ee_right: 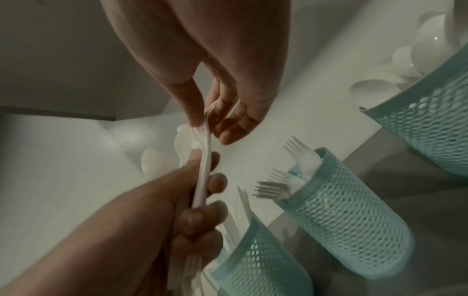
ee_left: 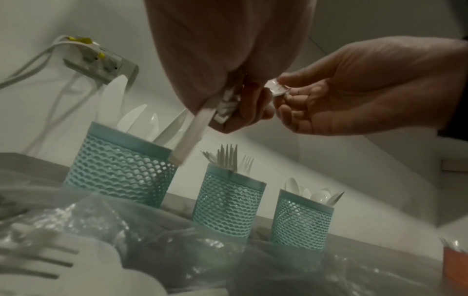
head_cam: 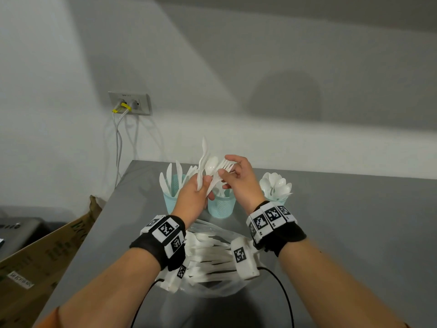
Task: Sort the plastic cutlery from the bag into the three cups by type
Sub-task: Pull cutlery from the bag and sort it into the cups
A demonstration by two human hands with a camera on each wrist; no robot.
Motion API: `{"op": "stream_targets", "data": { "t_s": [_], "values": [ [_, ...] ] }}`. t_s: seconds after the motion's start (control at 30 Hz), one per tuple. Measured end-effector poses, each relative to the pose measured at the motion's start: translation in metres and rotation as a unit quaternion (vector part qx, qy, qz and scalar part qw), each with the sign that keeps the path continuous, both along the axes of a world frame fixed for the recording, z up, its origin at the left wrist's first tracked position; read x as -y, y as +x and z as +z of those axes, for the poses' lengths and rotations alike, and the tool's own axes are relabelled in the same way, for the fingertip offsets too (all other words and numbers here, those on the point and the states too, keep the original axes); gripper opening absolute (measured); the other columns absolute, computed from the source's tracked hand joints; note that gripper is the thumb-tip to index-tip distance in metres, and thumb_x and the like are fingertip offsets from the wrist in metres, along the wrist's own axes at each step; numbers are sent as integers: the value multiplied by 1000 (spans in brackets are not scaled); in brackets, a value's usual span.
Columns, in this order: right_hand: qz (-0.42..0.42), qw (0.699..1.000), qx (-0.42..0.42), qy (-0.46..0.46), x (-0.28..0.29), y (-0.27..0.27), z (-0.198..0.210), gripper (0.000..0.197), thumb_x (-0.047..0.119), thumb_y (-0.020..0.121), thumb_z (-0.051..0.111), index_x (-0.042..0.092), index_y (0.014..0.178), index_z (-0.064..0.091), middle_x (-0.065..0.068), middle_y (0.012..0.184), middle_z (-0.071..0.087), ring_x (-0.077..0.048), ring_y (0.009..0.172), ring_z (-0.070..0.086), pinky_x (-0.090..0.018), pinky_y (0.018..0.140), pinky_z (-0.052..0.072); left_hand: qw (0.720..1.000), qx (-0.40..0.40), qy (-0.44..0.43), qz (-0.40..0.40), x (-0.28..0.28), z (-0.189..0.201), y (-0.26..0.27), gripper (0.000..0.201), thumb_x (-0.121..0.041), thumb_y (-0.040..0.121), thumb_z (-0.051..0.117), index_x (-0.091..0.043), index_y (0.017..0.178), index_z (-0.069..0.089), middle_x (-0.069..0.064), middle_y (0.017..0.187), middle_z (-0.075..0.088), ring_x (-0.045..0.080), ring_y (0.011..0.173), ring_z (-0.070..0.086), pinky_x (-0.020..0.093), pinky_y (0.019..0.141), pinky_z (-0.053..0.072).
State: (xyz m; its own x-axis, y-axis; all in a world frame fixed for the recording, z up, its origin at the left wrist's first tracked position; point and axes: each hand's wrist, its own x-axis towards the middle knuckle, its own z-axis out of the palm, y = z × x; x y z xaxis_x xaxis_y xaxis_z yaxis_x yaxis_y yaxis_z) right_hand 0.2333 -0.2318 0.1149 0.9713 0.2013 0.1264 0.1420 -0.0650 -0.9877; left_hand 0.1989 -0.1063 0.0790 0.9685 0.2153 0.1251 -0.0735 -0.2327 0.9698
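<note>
My left hand [head_cam: 203,183] grips a bundle of white plastic cutlery [head_cam: 205,162] by the handles, above the cups; a knife, a spoon and a fork show in it. My right hand [head_cam: 227,171] pinches the tines of a fork [ee_right: 203,160] in that bundle, thumb against fingers. Three teal mesh cups stand in a row: the knife cup [head_cam: 170,197] on the left, the fork cup [head_cam: 222,205] in the middle, the spoon cup [ee_left: 301,222] on the right. The clear bag [head_cam: 212,259] with more cutlery lies near me, under my wrists.
The grey table [head_cam: 343,221] ends at a white wall behind the cups. A wall socket [head_cam: 130,103] with cables hangs at the back left. A cardboard box [head_cam: 47,252] stands beside the table's left edge. Black cables run from the wrist cameras.
</note>
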Motion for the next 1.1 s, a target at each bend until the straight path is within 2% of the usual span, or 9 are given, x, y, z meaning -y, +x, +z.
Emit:
{"op": "stream_targets", "data": {
  "t_s": [0.17,0.3,0.37,0.53,0.67,0.8,0.9,1.0,1.1],
  "values": [
    [-104,991,76,19,20,21,23,34,8,89,60,28,111,47,0,103,57,-16,73,56,-29,68,53,1000,-13,-6,13,-8,-5,1,22,-32,102,37,-21,94,53,-2,74,64,8,40,51,20,40,43],
    [-141,982,114,-57,24,30,11,33,8,88,59,35,106,50,6,90,53,-20,70,60,-31,69,54,993,22,116,18,-13,-14,3,22,-36,100,37,-20,93,50,-3,68,53,10,57,48,26,62,39],
    [-118,982,97,-113,23,30,-5,30,8,90,57,32,107,51,6,87,52,-19,71,60,-32,70,54,990,30,137,5,-12,-14,2,22,-39,99,37,-19,99,48,-4,70,48,10,63,47,26,63,36],
    [-79,966,81,-233,18,29,-17,27,32,98,44,25,118,60,-7,123,51,-17,112,50,-36,103,41,989,36,142,-23,-10,-11,-3,16,-36,99,41,-21,101,46,-11,72,48,2,65,47,15,60,35],
    [0,991,117,-60,5,14,13,28,40,99,38,38,122,54,4,128,57,-11,104,57,-17,82,49,983,29,171,-64,-11,-17,-2,13,-37,98,44,-25,98,48,-13,76,53,-4,67,51,13,63,35],
    [25,992,104,-66,2,12,14,19,30,96,51,31,109,65,5,104,71,-13,99,65,-39,94,51,985,21,152,-75,-5,-15,0,12,-36,95,52,-27,88,48,-11,74,53,0,65,49,13,62,36],
    [44,993,71,-83,9,5,6,19,25,95,54,25,104,71,7,103,71,-9,101,63,-36,100,47,991,14,119,-59,2,-8,3,14,-35,88,63,-27,90,53,-13,74,57,0,68,53,14,62,38],
    [41,996,58,-51,18,-4,-1,33,14,98,43,24,126,58,5,121,59,-7,107,57,-29,98,46,991,9,117,-59,10,-2,9,18,-39,87,64,-21,87,58,-9,72,59,6,65,53,22,62,40],
    [3,1000,0,4,31,-7,-6,53,-4,91,41,20,137,41,-2,128,50,-11,83,57,-19,75,50,997,-5,34,-70,21,5,10,39,-41,95,50,-19,63,48,-10,50,44,5,43,41,22,50,35]
  ]
}}
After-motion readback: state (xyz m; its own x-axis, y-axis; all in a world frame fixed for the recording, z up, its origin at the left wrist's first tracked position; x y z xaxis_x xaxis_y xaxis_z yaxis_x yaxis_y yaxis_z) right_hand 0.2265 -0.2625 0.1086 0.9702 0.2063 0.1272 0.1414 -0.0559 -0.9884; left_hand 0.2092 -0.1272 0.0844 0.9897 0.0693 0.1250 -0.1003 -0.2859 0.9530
